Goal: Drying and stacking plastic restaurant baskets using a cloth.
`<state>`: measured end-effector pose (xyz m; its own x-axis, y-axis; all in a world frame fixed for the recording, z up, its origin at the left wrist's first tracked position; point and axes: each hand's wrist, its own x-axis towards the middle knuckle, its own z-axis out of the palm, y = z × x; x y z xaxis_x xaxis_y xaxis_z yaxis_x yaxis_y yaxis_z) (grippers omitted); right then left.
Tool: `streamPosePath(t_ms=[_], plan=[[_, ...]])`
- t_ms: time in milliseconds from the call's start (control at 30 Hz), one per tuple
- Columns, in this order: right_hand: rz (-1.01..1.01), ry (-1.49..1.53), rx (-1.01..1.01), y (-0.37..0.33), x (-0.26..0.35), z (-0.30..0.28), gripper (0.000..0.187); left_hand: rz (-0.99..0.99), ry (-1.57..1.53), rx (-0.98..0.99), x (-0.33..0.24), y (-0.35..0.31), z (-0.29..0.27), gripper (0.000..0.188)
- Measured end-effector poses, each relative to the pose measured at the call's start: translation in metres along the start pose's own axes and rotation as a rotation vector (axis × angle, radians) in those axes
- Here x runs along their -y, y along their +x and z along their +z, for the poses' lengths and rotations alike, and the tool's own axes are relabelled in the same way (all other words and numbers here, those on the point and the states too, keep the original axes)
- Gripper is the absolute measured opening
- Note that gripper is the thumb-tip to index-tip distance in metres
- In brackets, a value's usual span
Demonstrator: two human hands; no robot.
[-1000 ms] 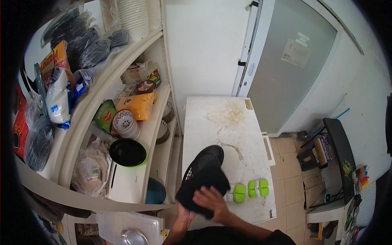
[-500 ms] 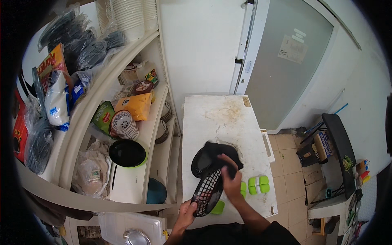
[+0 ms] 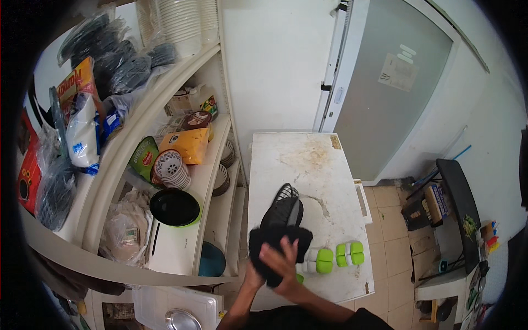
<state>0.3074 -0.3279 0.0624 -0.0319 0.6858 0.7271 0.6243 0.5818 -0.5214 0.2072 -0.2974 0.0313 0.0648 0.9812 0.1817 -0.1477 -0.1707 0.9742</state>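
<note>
Over the front of a stained white table top [image 3: 308, 165] I hold a small black fan-like object with a wire grille [image 3: 283, 204]. A black cloth [image 3: 269, 242] is bunched over its lower part. My right hand [image 3: 281, 259] lies on the cloth with its fingers pressed into it. My left hand [image 3: 253, 273] grips the bundle from below and is mostly hidden by it. Just right of my hands, two green and white blocks [image 3: 319, 260] [image 3: 350, 253] lie on the table. A bit of green [image 3: 298, 279] shows under my right wrist.
Curved white shelves [image 3: 165, 258] on the left hold packets, bags, a stack of paper cups [image 3: 171, 168] and a black bowl with a green rim [image 3: 175, 208]. A grey door [image 3: 396, 93] stands behind the table. A black stand [image 3: 456, 203] with clutter is on the tiled floor.
The grille object was held open-faced with the mesh toward me; now it is turned upright and my right hand has moved down onto the cloth bunched at its base.
</note>
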Motion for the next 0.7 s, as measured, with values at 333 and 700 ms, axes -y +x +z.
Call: streamPosePath(t_ms=[333,700], plan=[[-0.333,-0.027,0.181,0.012,0.007,-0.010,0.041,-0.234,-0.419,-0.067,-0.013,-0.009,0.012,0.040],[0.820,1.050,-0.795,0.025,-0.097,-0.041,0.051,-0.268,-0.737,-0.047,-0.031,-0.002,0.013,0.045]])
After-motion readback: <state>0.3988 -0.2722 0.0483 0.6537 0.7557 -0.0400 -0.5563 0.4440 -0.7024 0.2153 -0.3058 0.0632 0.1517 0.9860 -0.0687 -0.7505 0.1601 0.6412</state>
